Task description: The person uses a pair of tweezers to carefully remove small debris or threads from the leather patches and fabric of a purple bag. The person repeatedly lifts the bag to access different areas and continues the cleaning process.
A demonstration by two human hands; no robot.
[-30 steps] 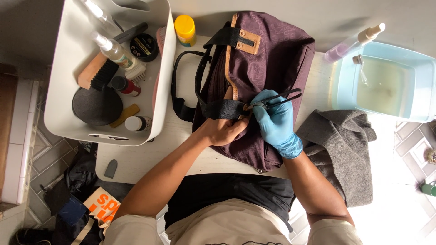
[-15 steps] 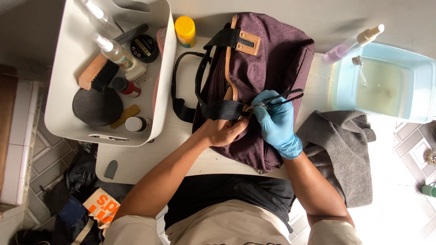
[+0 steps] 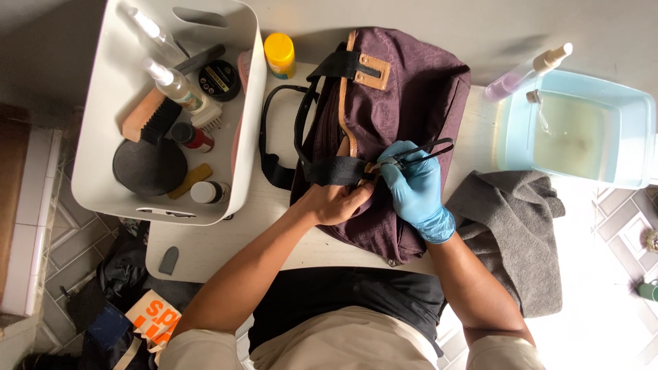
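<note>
One bag (image 3: 404,89), two hands (image 3: 340,200).

Strong light is coming from the right, washing out the floor (image 3: 603,322) below the grey towel (image 3: 510,233) to near white. Glare is sitting on the water in the pale blue tub (image 3: 644,137) above the towel. Left of the towel, the purple bag (image 3: 418,89) is showing evenly lit and sharp, its weave readable. Far left of the towel, the floor beside the white bin (image 3: 103,199) is falling into dim shadow. Straight edges are bowing slightly toward the corners.
</note>
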